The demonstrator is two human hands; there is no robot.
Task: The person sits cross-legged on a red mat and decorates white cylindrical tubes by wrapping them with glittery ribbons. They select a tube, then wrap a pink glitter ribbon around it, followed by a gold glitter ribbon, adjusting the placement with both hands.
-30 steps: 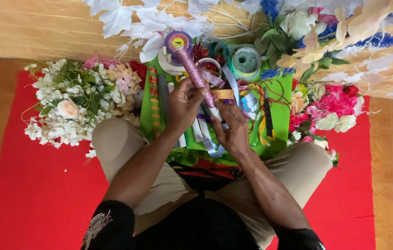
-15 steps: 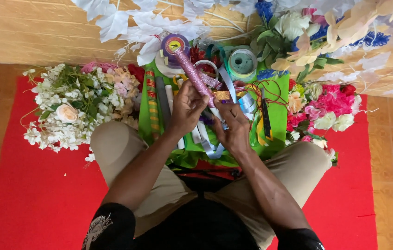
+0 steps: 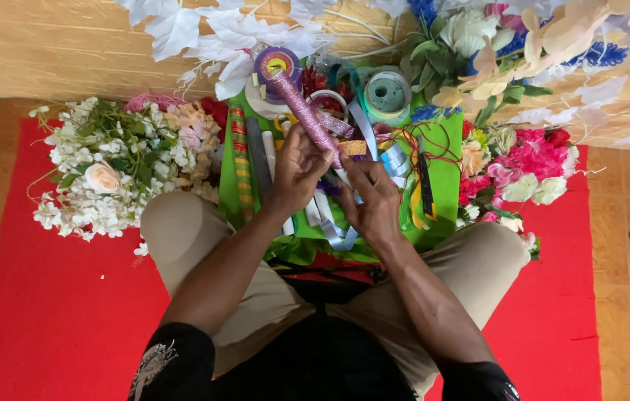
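My hands have barely moved over the last second: the glittery purple ribbon [image 3: 306, 113] has kept its slant from the spool end at upper centre down to my fingers, and both hands have shifted only slightly nearer to me, so I judge I am still drawing out and handling the same strip rather than starting anything new. From the left of the frame: one bunch of white and cream flowers [image 3: 111, 172] lies on the red mat [image 3: 55, 312], well apart from my hands. At centre, my left hand [image 3: 296, 174] is closed narrowly on the lower end of the purple ribbon, thumb and fingers pinching it. Just beside it, my right hand [image 3: 371, 199] is curled around the ribbon's tail; what else it grips I cannot tell, since my fingers hide it. Under both hands lies one green tray [image 3: 445, 186] holding loose silver and grey strips, perhaps four or five, though the tangle makes the count unsure. One green tape roll [image 3: 387, 94] sits at upper centre-right, and one pink flower bunch [image 3: 523, 167] lies at the right.
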